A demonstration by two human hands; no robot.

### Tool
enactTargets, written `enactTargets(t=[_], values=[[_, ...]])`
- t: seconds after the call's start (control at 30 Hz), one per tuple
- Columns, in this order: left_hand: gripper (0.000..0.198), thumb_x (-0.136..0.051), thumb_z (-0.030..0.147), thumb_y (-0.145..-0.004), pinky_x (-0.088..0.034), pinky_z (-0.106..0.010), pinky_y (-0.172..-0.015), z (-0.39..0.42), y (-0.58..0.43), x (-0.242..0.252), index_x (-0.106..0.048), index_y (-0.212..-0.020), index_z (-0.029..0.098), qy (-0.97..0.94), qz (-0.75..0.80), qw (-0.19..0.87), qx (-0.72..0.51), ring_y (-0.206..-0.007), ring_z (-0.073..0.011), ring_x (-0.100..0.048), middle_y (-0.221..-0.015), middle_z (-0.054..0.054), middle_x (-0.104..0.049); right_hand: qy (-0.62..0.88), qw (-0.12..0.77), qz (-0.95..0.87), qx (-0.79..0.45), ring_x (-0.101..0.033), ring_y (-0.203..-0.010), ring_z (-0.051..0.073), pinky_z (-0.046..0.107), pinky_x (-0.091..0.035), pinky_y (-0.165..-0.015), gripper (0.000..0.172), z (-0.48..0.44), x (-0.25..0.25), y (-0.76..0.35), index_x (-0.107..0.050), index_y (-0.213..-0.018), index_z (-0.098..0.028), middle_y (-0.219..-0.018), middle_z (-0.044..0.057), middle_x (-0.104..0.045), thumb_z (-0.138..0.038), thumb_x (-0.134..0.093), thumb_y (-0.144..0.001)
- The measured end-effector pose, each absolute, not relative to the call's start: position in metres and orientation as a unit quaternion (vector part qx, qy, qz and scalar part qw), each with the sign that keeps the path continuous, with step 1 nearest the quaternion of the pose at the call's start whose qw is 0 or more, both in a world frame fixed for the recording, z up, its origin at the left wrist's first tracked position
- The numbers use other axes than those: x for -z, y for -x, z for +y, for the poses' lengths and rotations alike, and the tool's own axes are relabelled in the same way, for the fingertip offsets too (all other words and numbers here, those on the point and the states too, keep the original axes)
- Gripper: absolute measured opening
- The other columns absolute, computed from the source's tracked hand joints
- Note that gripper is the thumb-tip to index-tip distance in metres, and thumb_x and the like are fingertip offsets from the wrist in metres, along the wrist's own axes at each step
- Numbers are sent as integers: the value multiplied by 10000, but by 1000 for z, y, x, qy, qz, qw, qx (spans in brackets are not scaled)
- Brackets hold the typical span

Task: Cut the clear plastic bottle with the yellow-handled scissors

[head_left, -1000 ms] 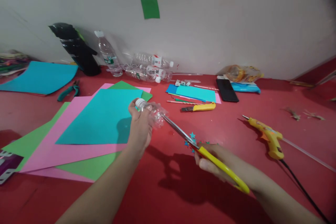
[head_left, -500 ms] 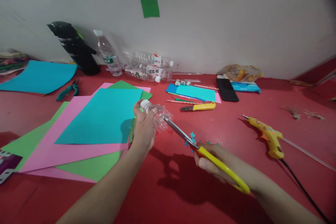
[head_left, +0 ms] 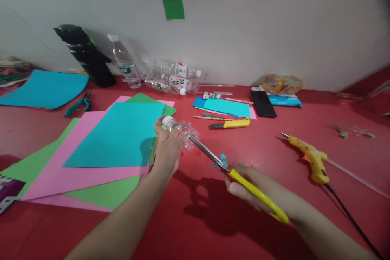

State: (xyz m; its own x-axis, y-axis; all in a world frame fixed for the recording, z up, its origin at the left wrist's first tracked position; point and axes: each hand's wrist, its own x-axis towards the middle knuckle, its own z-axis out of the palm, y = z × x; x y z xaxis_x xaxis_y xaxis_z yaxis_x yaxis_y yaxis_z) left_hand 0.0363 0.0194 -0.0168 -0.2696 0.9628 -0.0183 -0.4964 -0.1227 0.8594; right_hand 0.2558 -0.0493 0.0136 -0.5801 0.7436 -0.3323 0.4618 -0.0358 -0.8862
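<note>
My left hand (head_left: pixel 167 146) grips a clear plastic bottle top (head_left: pixel 190 140) with a white cap; its lower edge looks cut into rounded petal shapes. Wrapped round the yellow handles of a pair of scissors (head_left: pixel 207 152) is my right hand (head_left: pixel 250 185). The scissor blades point up and left, and their tips are at the cut plastic. Small blue star shapes (head_left: pixel 223 157) lie on the red table behind the scissors. Left of the bottle top, a turquoise sheet (head_left: pixel 118 138) rests on pink and green sheets.
A yellow cutter (head_left: pixel 236 124), a black phone (head_left: pixel 263 103) and small coloured papers (head_left: pixel 228 107) lie beyond my hands. At right is a yellow glue gun (head_left: pixel 310 158) with its cord. Plastic bottles (head_left: pixel 166 83), a black flask (head_left: pixel 88 59) and pliers (head_left: pixel 78 105) are at the back left.
</note>
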Motion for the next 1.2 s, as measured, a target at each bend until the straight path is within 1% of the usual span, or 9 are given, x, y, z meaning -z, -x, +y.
enactTargets(t=[0.1, 0.2, 0.37, 0.5, 0.63, 0.77, 0.83, 0.93, 1.2], values=[[515, -708, 253, -759, -557, -326, -772, 19, -37, 18, -350, -1127, 292, -302, 399, 520, -692, -877, -157, -664, -927, 12, -628, 438, 124, -680, -575, -335, -530, 89, 215, -259, -442, 582, -49, -13, -255, -392, -729, -221, -660, -46, -388, -787, -485, -824], [526, -702, 259, -767, -548, -300, -758, 20, -37, 18, -341, -1148, 295, -302, 409, 514, -691, -881, -152, -664, -941, 7, -633, 451, 129, -673, -572, -315, -520, 85, 209, -250, -426, 605, -49, -12, -254, -375, -709, -224, -645, -52, -367, -814, -457, -813], [544, -707, 256, -756, -554, -316, -775, 20, -37, 16, -339, -1154, 293, -310, 410, 502, -695, -883, -157, -670, -949, 3, -643, 467, 141, -643, -591, -285, -517, 83, 205, -218, -413, 602, -50, -4, -254, -372, -696, -221, -627, -62, -324, -803, -408, -847], [531, -705, 245, -757, -561, -334, -783, 20, -36, 14, -342, -1141, 300, -307, 411, 501, -697, -895, -167, -686, -949, 14, -636, 465, 141, -644, -591, -256, -490, 76, 210, -190, -398, 601, -49, 0, -253, -355, -688, -228, -599, -74, -297, -804, -438, -833], [510, -689, 237, -777, -557, -324, -776, 20, -35, 14, -337, -1142, 299, -311, 405, 500, -700, -915, -172, -689, -952, 12, -637, 471, 134, -658, -572, -256, -469, 73, 217, -184, -392, 602, -48, -4, -249, -342, -669, -235, -572, -77, -301, -807, -454, -820], [505, -650, 215, -809, -542, -300, -749, 20, -33, 18, -323, -1185, 300, -326, 404, 491, -700, -925, -171, -684, -986, -8, -644, 465, 137, -659, -576, -273, -461, 74, 219, -205, -397, 581, -50, -4, -249, -349, -682, -238, -562, -76, -332, -790, -428, -842], [512, -643, 206, -819, -532, -300, -772, 20, -33, 21, -322, -1204, 304, -351, 401, 482, -695, -943, -166, -679, -1005, -11, -647, 455, 143, -664, -575, -289, -466, 75, 218, -222, -405, 566, -51, -3, -251, -361, -700, -235, -578, -70, -362, -776, -413, -860], [483, -624, 201, -839, -513, -320, -847, 19, -33, 23, -324, -1201, 311, -388, 398, 468, -687, -960, -152, -673, -998, 4, -648, 445, 147, -671, -574, -305, -476, 78, 218, -235, -415, 564, -52, -2, -252, -370, -717, -234, -598, -64, -382, -777, -406, -863], [456, -591, 196, -860, -494, -366, -903, 19, -33, 25, -314, -1200, 319, -411, 393, 451, -688, -969, -157, -668, -1005, 12, -637, 453, 157, -663, -576, -262, -472, 78, 223, -188, -407, 582, -51, 2, -251, -341, -669, -239, -557, -75, -327, -785, -428, -850]])
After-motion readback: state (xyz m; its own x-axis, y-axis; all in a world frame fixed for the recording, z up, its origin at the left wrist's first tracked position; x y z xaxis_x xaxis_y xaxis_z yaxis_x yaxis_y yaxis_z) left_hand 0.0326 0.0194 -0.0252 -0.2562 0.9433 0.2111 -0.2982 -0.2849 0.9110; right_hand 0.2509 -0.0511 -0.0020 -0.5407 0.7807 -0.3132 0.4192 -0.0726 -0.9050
